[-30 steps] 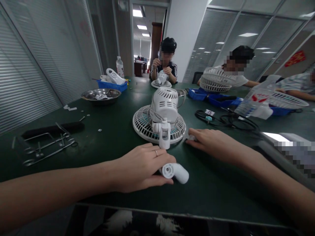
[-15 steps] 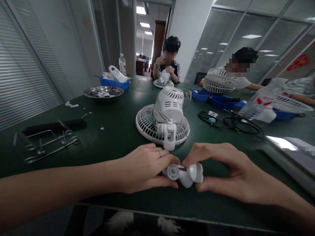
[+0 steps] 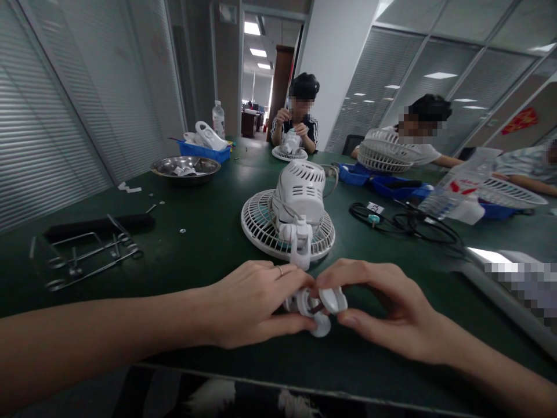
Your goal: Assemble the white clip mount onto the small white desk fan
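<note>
Near the table's front edge, my left hand pinches a white plastic fan part that has a round socket end. My right hand grips a white cup-shaped plastic piece between thumb and fingers, close against the other part. A brownish strip shows between the two pieces; whether they are joined I cannot tell. Just beyond my hands lies a white fan, grille down, its motor housing on top and its bracket pointing toward me.
On the left are a metal wire clamp frame and a steel bowl beside a blue tray. Black cable coils at right near a plastic bottle. Several people sit around the table, one handling another fan.
The cup-shaped piece in my right hand has moved left and turned, nearer the left-hand part. The left-hand part has tilted, its socket facing more to the right.
</note>
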Tool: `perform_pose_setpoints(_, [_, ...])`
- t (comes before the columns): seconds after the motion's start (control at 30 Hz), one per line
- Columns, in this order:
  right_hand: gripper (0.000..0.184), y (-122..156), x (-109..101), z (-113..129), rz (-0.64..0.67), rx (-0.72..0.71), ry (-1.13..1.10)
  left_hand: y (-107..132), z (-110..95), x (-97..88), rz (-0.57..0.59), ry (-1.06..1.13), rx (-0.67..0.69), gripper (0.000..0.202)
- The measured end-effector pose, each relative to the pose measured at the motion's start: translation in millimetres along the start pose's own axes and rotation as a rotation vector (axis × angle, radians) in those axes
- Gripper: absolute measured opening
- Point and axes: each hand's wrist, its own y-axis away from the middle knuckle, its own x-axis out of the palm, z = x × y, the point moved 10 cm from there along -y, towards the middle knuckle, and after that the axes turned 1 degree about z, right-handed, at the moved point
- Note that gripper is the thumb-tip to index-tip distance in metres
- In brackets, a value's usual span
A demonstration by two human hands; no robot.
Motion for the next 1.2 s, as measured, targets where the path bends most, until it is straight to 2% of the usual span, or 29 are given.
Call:
perform_pose_setpoints(0.2, [0.026, 0.5, -5.4, -6.9, -0.138, -0.066, -0.133, 1.7, -0.4, 0.1, -0.012, -0.04, 0.028, 0.031])
perform_pose_setpoints(0.37, [0.03, -1.2, -4.2, -5.0, -0.19, -0.075, -0.123, 1.5, 1.5, -0.8, -0.019, -0.038, 0.034, 0.034])
perform_pose_setpoints(0.6, [0.026, -4.5, -3.5, -6.8, -0.172, -0.071, -0.008, 1.4, 10.5, -1.1, -0.009, -0.05, -0.025, 0.033])
perform_pose_setpoints(0.9, [0.035, -9.7, 8.2, 0.3, -0.046, -0.097, 0.106, 2.9, 12.4, 3.3, 0.062, -0.07, -0.06, 0.034])
perform_pose_setpoints(1.1, [0.03, -9.2, 2.2, -9.1, -0.086, -0.08, 0.164, 3.4, 12.0, 2.8, 0.056, 0.01, -0.028, 0.042])
perform_pose_setpoints(1.2, [0.027, -9.6, 1.5, -5.3, -0.103, -0.085, 0.178, 4.4, 11.0, 3.5, 0.061, 0.01, -0.014, 0.045])
